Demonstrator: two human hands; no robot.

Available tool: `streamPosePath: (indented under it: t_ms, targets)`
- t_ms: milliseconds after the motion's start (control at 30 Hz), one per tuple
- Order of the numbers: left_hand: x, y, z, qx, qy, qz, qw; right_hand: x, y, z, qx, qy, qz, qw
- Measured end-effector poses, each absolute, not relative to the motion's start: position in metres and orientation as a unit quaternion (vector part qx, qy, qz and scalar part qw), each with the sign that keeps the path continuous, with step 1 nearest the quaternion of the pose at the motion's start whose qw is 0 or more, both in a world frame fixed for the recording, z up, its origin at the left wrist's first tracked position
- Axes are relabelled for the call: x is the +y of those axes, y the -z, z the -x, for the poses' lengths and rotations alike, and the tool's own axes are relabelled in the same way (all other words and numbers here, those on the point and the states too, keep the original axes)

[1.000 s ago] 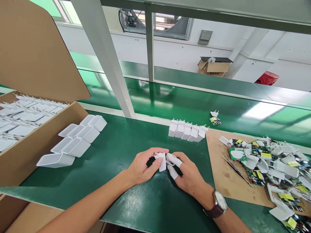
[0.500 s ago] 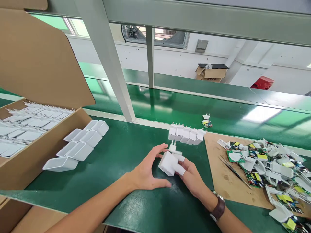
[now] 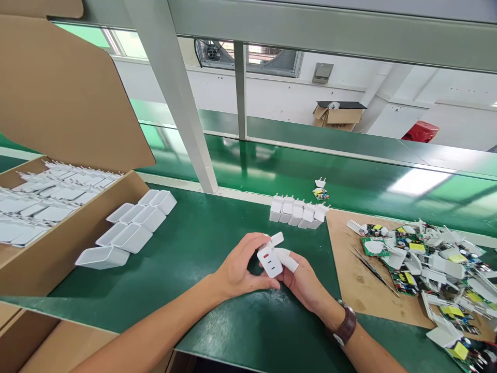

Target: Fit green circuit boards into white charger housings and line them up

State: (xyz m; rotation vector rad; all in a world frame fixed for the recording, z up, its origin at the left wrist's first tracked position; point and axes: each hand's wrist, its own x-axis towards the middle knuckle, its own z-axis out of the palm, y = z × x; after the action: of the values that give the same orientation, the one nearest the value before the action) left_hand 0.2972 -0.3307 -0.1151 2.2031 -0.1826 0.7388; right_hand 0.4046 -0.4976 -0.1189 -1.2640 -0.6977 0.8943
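Note:
A white plug charger [image 3: 271, 263] is held between both hands over the green table, its port face turned up toward me, showing one red slot and two small dark ones. My left hand [image 3: 236, 267] closes round its left side, fingers above and thumb below. My right hand [image 3: 305, 280], with white covers on some fingers, grips it from the right; its fingertips are partly hidden behind the charger. A small white part [image 3: 277, 239] sticks out at the top of the charger. Beyond the hands stands a row of white chargers [image 3: 297, 212] with pins upward.
To the left are several open white casings [image 3: 132, 238] beside a cardboard box [image 3: 89, 233] full of white plug parts. At right, tweezers [image 3: 373, 270] and a pile of circuit boards with white pieces [image 3: 430, 264] lie on brown board [image 3: 355, 290]. A green conveyor belt [image 3: 272, 166] runs behind.
The charger has turned, so its port face now shows and the pins are out of sight. My left hand has closed onto it. The loose board and plug piece on the belt have shifted left.

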Motion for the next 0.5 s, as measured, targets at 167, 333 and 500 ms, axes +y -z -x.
streamPosePath:
  t_ms: [167, 333, 500]
  targets:
    - [-0.328, 0.109, -0.297, -0.066, -0.258, -0.856, 0.442, -0.503, 0.131, -0.409, -0.369, -0.144, 0.706, 0.587]
    - [-0.321, 0.105, -0.303, -0.152, -0.265, -0.849, 0.432, -0.510, 0.132, -0.414, -0.428, -0.114, 0.726, 0.526]
    - [-0.323, 0.104, -0.305, -0.193, -0.266, -0.857, 0.397, -0.510, 0.137, -0.422, -0.453, -0.272, 0.710, 0.465]
